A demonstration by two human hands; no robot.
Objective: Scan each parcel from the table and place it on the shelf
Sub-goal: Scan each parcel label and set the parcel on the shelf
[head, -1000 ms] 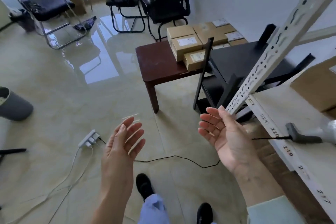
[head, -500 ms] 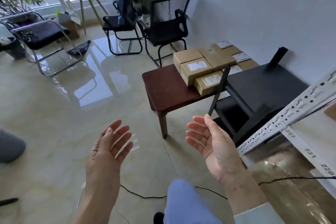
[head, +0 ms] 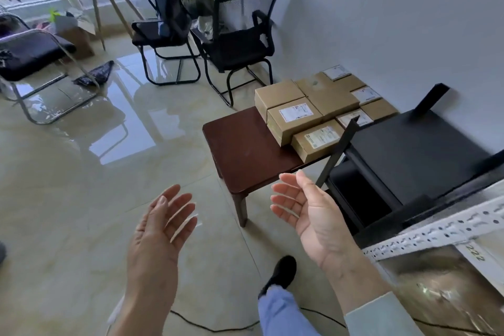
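Both hands are out in front and empty. The left hand (head: 161, 226), at lower centre, has its fingers spread and relaxed, palm turned inward. The right hand (head: 308, 213), just right of it, is equally loose, palm up and gripping nothing.

Here's the change: a second ago the view looked down past the shelf rail with the scanner lying on it, and the desk sat small in the upper middle. Now the scanner has dropped out of sight, the view has swung up and forward, and the brown desk (head: 240, 150) fills the centre, its near corner just above the right fingertips. A dark shoe (head: 281, 271) is stepping forward at lower centre.

The parcels (head: 316, 114) are clustered on the far right end of that desk, upper right of centre, cardboard boxes packed touching one another, several with white labels up. The nearest labelled one (head: 317, 142) sits at the front edge beside a black rack (head: 414, 150).

My read: one delivery is finished and the person is walking back for the next box. The perforated shelf rail (head: 441, 229) slides off at lower right.
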